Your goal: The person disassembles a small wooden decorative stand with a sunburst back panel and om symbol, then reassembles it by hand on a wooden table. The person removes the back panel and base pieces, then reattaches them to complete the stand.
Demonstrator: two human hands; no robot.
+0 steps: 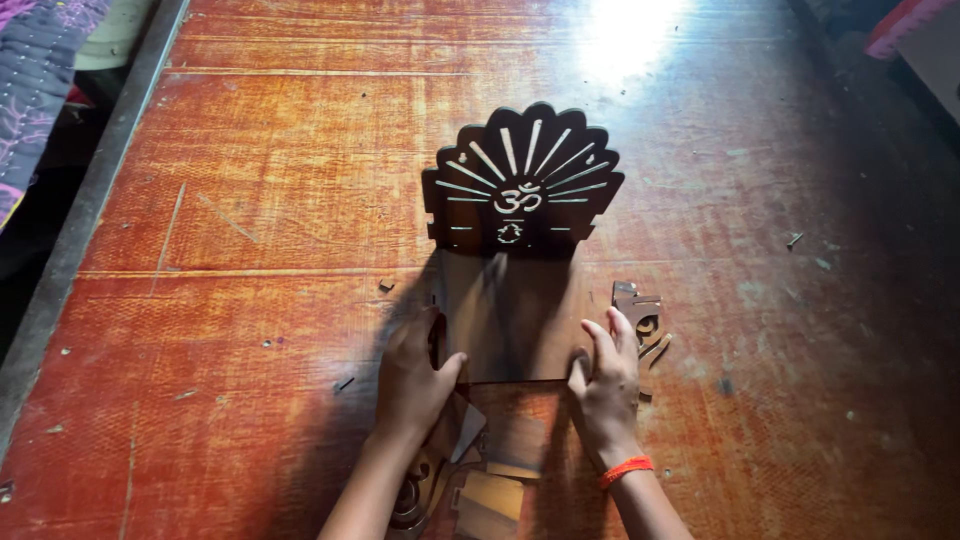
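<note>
Head view, left hand [415,375], right hand [605,385], wooden panel [510,300] fan-end away

The tabletop [250,200] is a worn reddish-brown, streaked with paler scratches and dark seams, with a bright white glare patch near its far edge. The wooden panel [505,300] is dark brown, and its fan-shaped top [522,170] shows a cut-out pattern of pale radiating rays above a curled symbol and a small round motif, all lit lighter than the wood. Beside it lies a small carved piece [640,315] in the same dark brown with scroll cut-outs. A bright orange wristband [625,470] circles the right wrist. At the left edge, a cloth [40,60] is purple and grey with a fine dotted and floral pattern.
</note>
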